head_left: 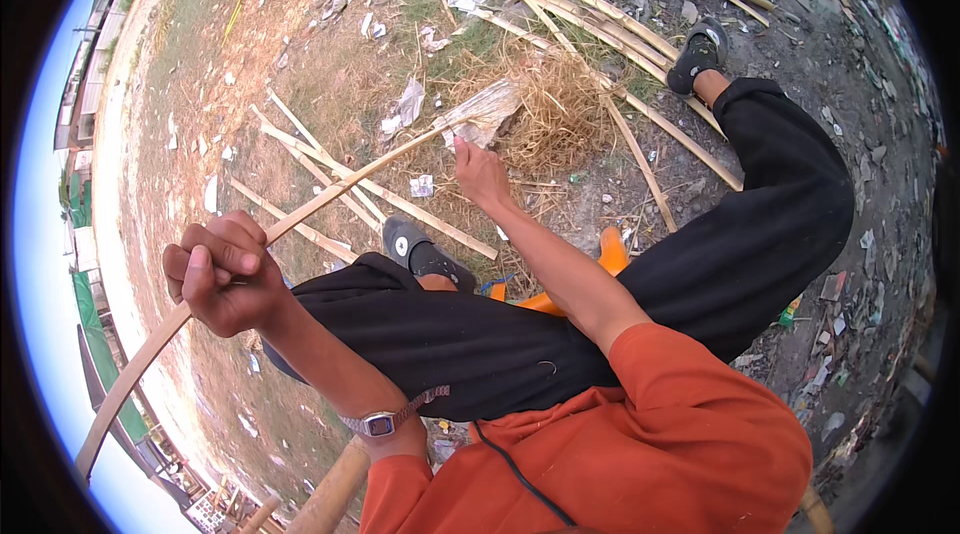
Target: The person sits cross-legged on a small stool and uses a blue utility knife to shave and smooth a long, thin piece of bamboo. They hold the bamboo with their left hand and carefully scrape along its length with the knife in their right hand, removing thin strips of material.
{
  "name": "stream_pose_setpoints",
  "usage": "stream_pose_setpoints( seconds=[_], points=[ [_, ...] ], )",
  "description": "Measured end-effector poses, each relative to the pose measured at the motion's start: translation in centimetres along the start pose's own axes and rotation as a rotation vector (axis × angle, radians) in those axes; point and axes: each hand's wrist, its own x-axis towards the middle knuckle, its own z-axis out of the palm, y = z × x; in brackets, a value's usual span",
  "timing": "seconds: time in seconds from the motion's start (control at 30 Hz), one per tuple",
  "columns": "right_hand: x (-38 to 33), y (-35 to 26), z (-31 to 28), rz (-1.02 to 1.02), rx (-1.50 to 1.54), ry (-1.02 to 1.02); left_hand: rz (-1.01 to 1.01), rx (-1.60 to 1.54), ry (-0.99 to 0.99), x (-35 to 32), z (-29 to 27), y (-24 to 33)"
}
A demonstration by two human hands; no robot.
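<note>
A long, thin bamboo strip (pixel 340 187) runs slantwise from the lower left rim up toward the middle. My left hand (pixel 226 272) is closed around it, and the strip bows downward beyond my fist. My right hand (pixel 482 174) is closed just below the strip's far part, its thumb close to the strip. What its fingers hold is hidden. Past that thumb lies a pale, crumpled sheet (pixel 490 114), beside a heap of tan shavings (pixel 560 119). The strip's far end cannot be clearly told apart from the sheet.
Several split bamboo pieces (pixel 640 34) lie at the upper right, partly under my right shoe (pixel 697 56). More strips (pixel 430 214) lie by my left shoe (pixel 405 242). Something orange (pixel 613 251) shows between my legs. Litter dots the ground. A bamboo pole (pixel 330 489) stands at lower left.
</note>
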Motion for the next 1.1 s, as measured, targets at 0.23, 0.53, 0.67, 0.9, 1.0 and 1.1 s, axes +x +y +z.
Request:
stream_pose_setpoints(
  seconds=[0.23, 0.53, 0.67, 0.9, 1.0, 1.1],
  points=[
    [2.6, -0.4, -0.2, 0.098, -0.147, 0.008, 0.03, -0.041, 0.02, 0.1, -0.3, -0.1],
    [4.5, 3.2, 0.0, -0.117, -0.536, 0.052, 0.013, -0.025, 0.057, -0.2, -0.3, 0.2],
    [6.7, 3.6, -2.3, -0.324, -0.693, -0.015, 0.012, 0.006, 0.121, -0.3, -0.5, 0.3],
    [6.2, 1.2, -5.6, -0.264, -0.854, -0.003, -0.002, -0.033, 0.133, -0.6, 0.4, 0.3],
    [2.4, -0.4, -5.4, 0.055, -0.366, 0.066, -0.027, -0.055, 0.169, -0.6, 0.9, 0.5],
    [-0.4, -1.5, -3.7, -0.013, -0.113, 0.023, -0.017, 0.019, 0.172, -0.5, 1.7, 0.7]
  ],
)
